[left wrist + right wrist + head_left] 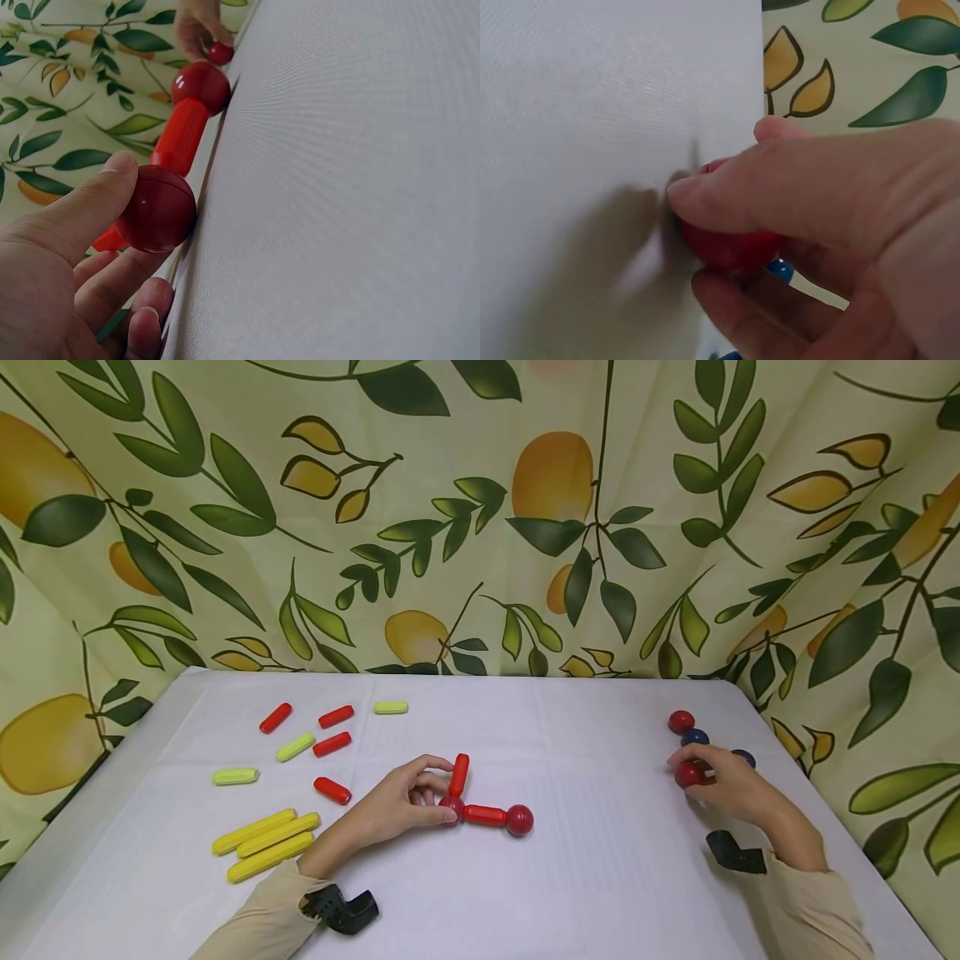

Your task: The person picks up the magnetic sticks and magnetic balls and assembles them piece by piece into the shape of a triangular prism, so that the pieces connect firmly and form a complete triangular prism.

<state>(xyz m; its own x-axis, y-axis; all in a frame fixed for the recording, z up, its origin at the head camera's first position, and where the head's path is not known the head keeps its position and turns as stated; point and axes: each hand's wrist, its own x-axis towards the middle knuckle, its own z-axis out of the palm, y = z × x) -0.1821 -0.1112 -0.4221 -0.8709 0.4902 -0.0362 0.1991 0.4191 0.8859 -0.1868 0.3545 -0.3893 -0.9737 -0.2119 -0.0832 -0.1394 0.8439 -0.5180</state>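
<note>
- Ball-and-rod assembly (486, 815), the landmark here: two red balls and two red rods joined in an L, at the middle of the table. It appears light and stiff, probably hard plastic, smooth and little given to breaking; the joints are likely its weak points.
- Corner ball (159, 214) of the assembly: the surest place to hold, since both rods meet there; its roundness may let it slip or turn.
- Left hand (405, 797): thumb and fingers pinch the corner ball, narrowed to its width.
- Right hand (731, 781): well to the right of the assembly, pinching a loose red ball (687, 775); whether this ball touches the table cannot be told. Once freed, it might roll.
- Beyond that hand, right of the assembly: another red ball (681, 722) and two blue balls (695, 737).
- Left of the assembly: four short red rods (332, 790), three short yellow-green rods (236, 776) and three long yellow rods (277, 835), whose ridges should aid grip.
- Table (592, 893): white-covered, seemingly level, beneath the assembly.
- Curtain (450, 568): leaf-and-fruit print, behind the assembly.
</note>
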